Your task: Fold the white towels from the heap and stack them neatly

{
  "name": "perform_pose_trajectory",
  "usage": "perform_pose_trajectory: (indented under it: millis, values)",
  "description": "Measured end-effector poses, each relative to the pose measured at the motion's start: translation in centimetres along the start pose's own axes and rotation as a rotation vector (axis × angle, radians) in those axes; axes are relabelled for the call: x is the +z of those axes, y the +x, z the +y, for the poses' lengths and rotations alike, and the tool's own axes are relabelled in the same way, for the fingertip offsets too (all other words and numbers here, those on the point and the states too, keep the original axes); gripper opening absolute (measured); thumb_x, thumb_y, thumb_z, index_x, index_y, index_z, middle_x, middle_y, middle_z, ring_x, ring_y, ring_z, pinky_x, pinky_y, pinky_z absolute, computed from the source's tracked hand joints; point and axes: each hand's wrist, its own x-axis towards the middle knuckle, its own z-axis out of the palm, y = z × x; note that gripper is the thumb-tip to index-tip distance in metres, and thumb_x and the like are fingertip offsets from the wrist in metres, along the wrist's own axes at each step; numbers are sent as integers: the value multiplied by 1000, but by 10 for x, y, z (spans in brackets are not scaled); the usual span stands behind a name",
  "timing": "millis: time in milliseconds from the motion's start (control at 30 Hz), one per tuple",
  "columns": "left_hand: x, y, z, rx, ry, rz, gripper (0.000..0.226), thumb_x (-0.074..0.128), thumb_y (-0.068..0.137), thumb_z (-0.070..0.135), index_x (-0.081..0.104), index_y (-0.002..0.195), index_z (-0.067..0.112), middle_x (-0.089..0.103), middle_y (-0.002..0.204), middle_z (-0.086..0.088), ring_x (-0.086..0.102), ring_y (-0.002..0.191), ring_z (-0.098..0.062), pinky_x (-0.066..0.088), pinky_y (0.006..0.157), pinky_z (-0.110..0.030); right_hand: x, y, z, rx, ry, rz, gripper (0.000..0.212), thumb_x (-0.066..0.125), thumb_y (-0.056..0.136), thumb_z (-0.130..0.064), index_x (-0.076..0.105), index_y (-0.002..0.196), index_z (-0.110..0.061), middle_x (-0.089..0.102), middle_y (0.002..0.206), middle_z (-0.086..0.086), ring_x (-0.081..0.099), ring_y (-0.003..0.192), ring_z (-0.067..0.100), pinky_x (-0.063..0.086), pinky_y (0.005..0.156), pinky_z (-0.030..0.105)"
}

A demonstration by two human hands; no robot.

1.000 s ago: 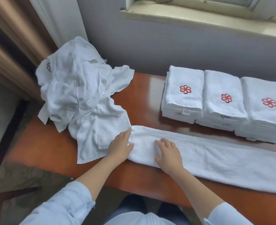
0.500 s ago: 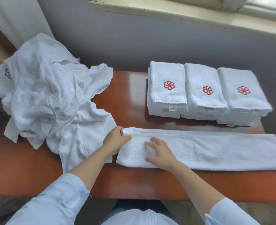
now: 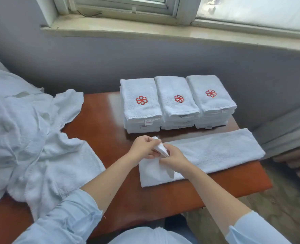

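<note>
A long white towel point(image 3: 216, 152), folded into a strip, lies across the brown table point(image 3: 103, 124) in front of me. Its left end is lifted off the table. My left hand point(image 3: 143, 147) and my right hand point(image 3: 174, 158) both pinch that raised end close together. A heap of crumpled white towels point(image 3: 22, 134) covers the table's left side. Behind the strip stand three stacks of folded towels with red flower logos: left point(image 3: 140, 104), middle point(image 3: 177, 101), right point(image 3: 210, 97).
A grey wall and a window sill point(image 3: 163, 30) run behind the table. The table's right edge ends near the strip's far end, with floor and a curtain point(image 3: 290, 131) beyond. My light blue sleeves point(image 3: 61, 219) fill the bottom of the view.
Both hands were flat on the strip's left end; now they have gripped that end and lifted it. The view has swung right and up.
</note>
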Motion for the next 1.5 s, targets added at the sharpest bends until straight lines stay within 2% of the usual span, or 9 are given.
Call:
perform_pose_trajectory:
  millis: [167, 400, 533, 700, 800, 933, 1067, 1300, 1500]
  values:
    - [44, 9, -3, 185, 163, 140, 17, 59, 94, 36, 69, 92, 23, 72, 76, 7, 64, 61, -9, 50, 62, -31, -49, -5, 26, 56, 22, 258, 29, 46, 77, 1, 61, 95, -16, 62, 83, 4, 57, 73, 15, 43, 64, 29]
    - [103, 21, -19, 221, 564, 296, 20, 49, 95, 32, 61, 107, 42, 59, 106, 20, 56, 87, 2, 42, 65, -24, -121, 6, 69, 62, -43, 283, 36, 51, 79, -6, 55, 111, -22, 63, 96, -4, 60, 88, 16, 45, 68, 27]
    - [130, 29, -37, 270, 918, 344, 33, 49, 96, 29, 59, 127, 36, 52, 125, 12, 46, 119, -11, 39, 94, -28, -141, 20, 94, 53, -106, 202, 57, 54, 81, -8, 44, 135, -24, 61, 106, -6, 60, 90, 14, 48, 71, 29]
    - [155, 35, -62, 166, 1182, 343, 53, 47, 98, 47, 32, 149, 43, 22, 159, 3, 14, 148, -18, 6, 120, -36, -157, 28, 121, 22, -271, 173, 81, 57, 87, -14, 14, 155, -28, 49, 122, -2, 60, 95, 19, 45, 70, 29]
    - [163, 37, -74, 156, 1322, 255, 71, 43, 96, 59, 6, 155, 44, -5, 165, 1, -11, 151, -20, -18, 117, -46, -163, 25, 127, -192, -604, 219, 84, 63, 83, -18, 19, 154, -29, 33, 144, -2, 52, 115, 19, 44, 71, 28]
    - [159, 41, -75, 160, 1371, 211, 83, 46, 92, 65, -5, 154, 44, -18, 164, 2, -21, 150, -20, -23, 114, -49, -167, 31, 129, -530, -923, 13, 81, 66, 84, -31, 27, 155, -26, 15, 164, -1, 14, 150, 22, 24, 116, 37]
    - [157, 42, -78, 150, 1367, 142, 107, 47, 77, 82, -19, 151, 43, -35, 157, 4, -37, 143, -18, -24, 115, -52, -170, 40, 143, -276, -1086, -204, 108, 61, 82, -55, -12, 156, -28, -29, 157, -15, -28, 147, 22, -10, 121, 48]
    - [151, 41, -80, 123, 1352, 107, 126, 50, 66, 89, -30, 148, 36, -44, 152, 2, -44, 138, -20, -28, 112, -51, -164, 47, 144, -169, -1125, -218, 120, 60, 77, -66, -29, 150, -31, -42, 152, -13, -34, 144, 29, -13, 119, 53]
    - [112, 30, -85, 107, 1374, 71, 107, 37, 80, 85, -28, 149, 36, -43, 153, 3, -46, 137, -20, -29, 111, -51, -121, 42, 130, -128, -1074, -218, 120, 62, 80, -62, -31, 149, -28, -44, 151, -10, -36, 143, 29, -15, 118, 55]
